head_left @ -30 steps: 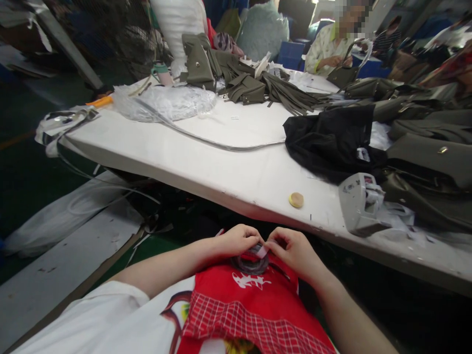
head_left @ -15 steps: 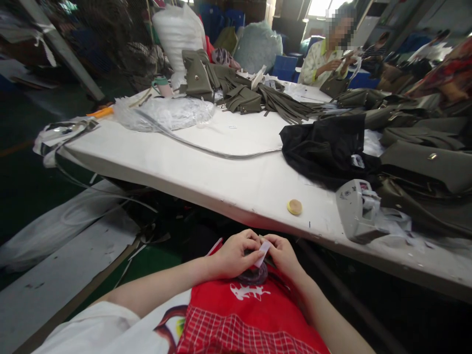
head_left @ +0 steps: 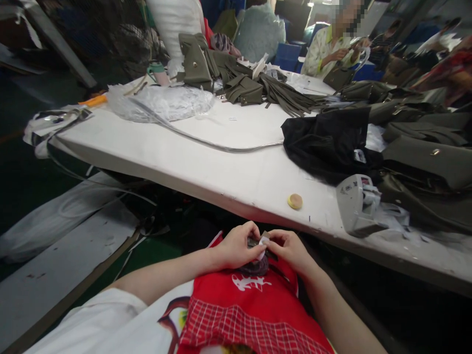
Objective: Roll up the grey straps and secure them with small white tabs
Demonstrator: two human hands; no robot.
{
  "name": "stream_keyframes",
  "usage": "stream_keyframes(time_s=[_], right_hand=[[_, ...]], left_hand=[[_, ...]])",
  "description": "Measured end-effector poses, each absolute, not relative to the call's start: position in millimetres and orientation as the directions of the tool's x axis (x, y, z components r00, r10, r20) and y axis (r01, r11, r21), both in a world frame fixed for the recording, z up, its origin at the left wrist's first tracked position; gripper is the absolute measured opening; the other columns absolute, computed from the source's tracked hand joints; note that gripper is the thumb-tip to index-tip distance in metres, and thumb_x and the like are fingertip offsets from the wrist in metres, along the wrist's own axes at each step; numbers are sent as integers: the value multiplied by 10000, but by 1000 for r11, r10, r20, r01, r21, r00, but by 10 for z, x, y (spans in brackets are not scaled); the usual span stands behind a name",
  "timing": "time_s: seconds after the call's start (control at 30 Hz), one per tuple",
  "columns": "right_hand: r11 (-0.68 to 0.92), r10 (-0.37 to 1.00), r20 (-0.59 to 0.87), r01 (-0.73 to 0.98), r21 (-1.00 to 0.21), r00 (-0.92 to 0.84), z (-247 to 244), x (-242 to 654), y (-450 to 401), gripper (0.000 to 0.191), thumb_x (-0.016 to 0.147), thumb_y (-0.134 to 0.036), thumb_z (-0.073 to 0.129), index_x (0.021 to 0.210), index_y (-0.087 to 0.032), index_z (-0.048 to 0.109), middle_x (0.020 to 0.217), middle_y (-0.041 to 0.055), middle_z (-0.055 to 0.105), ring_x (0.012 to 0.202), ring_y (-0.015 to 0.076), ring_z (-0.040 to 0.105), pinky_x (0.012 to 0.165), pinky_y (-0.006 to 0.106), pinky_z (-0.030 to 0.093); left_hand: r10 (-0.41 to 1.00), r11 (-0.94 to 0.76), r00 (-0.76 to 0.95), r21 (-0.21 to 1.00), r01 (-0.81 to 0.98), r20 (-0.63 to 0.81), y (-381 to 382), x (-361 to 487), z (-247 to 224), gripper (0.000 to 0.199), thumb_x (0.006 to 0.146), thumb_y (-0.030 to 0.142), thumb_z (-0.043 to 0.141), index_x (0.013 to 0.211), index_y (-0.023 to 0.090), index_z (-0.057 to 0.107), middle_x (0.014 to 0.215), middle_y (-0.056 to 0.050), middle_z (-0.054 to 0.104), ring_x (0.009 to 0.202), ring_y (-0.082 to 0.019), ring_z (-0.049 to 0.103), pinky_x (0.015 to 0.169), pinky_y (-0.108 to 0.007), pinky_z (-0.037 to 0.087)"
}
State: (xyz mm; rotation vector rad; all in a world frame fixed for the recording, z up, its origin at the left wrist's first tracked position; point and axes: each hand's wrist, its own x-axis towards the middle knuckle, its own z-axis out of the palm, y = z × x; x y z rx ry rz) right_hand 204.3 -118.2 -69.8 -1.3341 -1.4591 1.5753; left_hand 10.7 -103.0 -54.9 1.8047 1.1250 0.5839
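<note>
Close in front of the red apron [head_left: 254, 295], both hands meet around a small white strip [head_left: 263, 241], which may be paper or tape. My left hand [head_left: 238, 246] is closed, its thumb pressing the strip's lower end. Under the strip shows part of a dark olive-grey band [head_left: 252, 243], mostly hidden by the fingers. The closed fingers of my right hand [head_left: 289, 250] pinch the strip's other side. Just below the hands, a dark, coiled-looking bundle [head_left: 255, 267] lies against the apron; what it is I cannot make out.
On the white table [head_left: 184, 162] lie a yellow-rimmed round roll [head_left: 295, 201], a grey tape dispenser [head_left: 354, 204], a black cloth [head_left: 324, 142] and several olive-grey bags [head_left: 431, 162]. Clear plastic [head_left: 165, 103] covers its left part. A co-worker [head_left: 328, 51] handles a bag across the table.
The white strip stood out flat and long between the fingers; now it is folded down and smaller. My right fingers have shifted onto it. The view has tilted slightly downward.
</note>
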Motion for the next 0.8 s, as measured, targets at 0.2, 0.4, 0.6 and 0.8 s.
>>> stream_keyframes(time_s=[0.2, 0.4, 0.6, 0.8], right_hand=[[-60, 949, -167, 370, -927, -266, -673, 1992, -1247, 89, 792, -234, 652, 731, -172, 639, 736, 15, 680, 690, 155, 611, 647, 261, 480], [431, 887, 185, 616, -660, -423, -543, 1930, -1504, 323, 888, -156, 511, 1190, -197, 619, 1126, 95, 655, 1014, 209, 611, 896, 357, 512], [526, 850, 335, 677, -515, -406, -386, 2025, -1515, 457, 862, -165, 528, 1320, -170, 530, 1247, 116, 607, 1150, 234, 546, 1009, 401, 465], [-83, 806, 444, 817, -571, 393, -218, 3485, -1023, 255, 878, -305, 478, 943, -180, 690, 1040, 128, 681, 1030, 256, 599, 968, 407, 432]], left_hand=[[821, -89, 541, 896, 436, -183, -1017, 52, -525, 249, 731, 308, 686, 911, 176, 577, 837, -43, 684, 757, -196, 639, 661, -276, 459], [604, 521, 636, 842, 140, -480, -858, -32, -591, 443, 620, 395, 793, 943, 115, 678, 714, -43, 683, 567, -146, 602, 559, -253, 469], [685, 576, 571, 816, -43, -453, -756, 107, -552, 438, 631, 450, 815, 881, 103, 720, 785, -74, 713, 710, -173, 628, 659, -244, 475], [659, 532, 604, 845, 48, -449, -755, 209, -693, 530, 607, 556, 818, 892, 127, 689, 716, -71, 714, 568, -148, 588, 522, -212, 403]])
